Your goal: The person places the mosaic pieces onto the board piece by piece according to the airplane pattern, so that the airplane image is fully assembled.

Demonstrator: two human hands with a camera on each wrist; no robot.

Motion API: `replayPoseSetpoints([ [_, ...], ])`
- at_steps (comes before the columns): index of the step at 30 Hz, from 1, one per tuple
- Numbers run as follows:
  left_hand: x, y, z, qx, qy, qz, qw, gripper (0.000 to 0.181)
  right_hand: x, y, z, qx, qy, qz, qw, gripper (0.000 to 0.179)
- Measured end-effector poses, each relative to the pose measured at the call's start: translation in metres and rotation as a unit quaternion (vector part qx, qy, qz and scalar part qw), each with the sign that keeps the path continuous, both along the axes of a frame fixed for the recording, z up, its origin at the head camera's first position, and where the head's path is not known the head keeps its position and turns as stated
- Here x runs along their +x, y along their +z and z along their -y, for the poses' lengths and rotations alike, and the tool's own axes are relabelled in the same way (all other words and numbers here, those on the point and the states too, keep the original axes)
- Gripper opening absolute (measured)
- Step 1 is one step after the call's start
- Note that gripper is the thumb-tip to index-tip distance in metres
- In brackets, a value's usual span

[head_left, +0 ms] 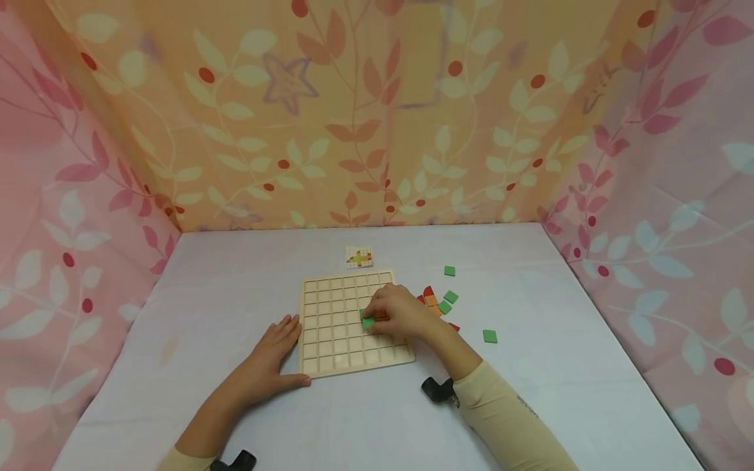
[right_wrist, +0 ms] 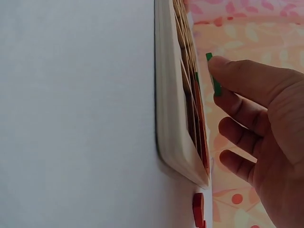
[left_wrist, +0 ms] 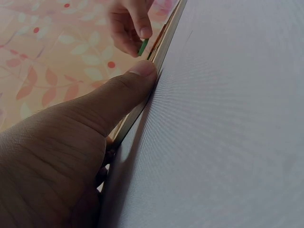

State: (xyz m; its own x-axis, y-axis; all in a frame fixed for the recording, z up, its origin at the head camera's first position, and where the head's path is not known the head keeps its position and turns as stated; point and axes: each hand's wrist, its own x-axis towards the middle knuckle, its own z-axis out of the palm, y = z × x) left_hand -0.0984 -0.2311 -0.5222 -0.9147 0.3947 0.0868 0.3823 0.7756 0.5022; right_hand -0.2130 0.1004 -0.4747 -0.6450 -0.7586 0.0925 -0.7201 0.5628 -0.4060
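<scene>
Between the thumb and forefinger of my right hand [head_left: 403, 314] is a small green square tile [right_wrist: 214, 78], pinched just above the wooden grid board [head_left: 330, 327]. In the right wrist view the other fingers are loosely bent below it. Red-orange pieces [head_left: 381, 315] lie in the board's cells beside that hand, partly hidden by it. My left hand [head_left: 265, 360] rests at the board's left side, fingers stretched along the edge and thumb against the near left corner. The left wrist view shows the thumb [left_wrist: 142, 69] touching the board's rim.
A small picture card [head_left: 359, 258] with a coloured pattern lies behind the board. To the right are loose green tiles, one green tile [head_left: 490, 336] farthest out, and a cluster of red and orange pieces [head_left: 432, 299]. Patterned cloth walls [head_left: 353, 163] enclose the white table [head_left: 235, 281].
</scene>
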Motion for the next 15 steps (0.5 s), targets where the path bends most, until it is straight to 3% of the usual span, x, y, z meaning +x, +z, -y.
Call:
replayPoseSetpoints([
  [15, 0.0011, 0.0068, -0.0013, 0.000, -0.001, 0.019, 0.9998, 0.121, 0.0056, -0.0036, 0.0036, 0.026, 0.003, -0.018, 0.9995, 0.023],
])
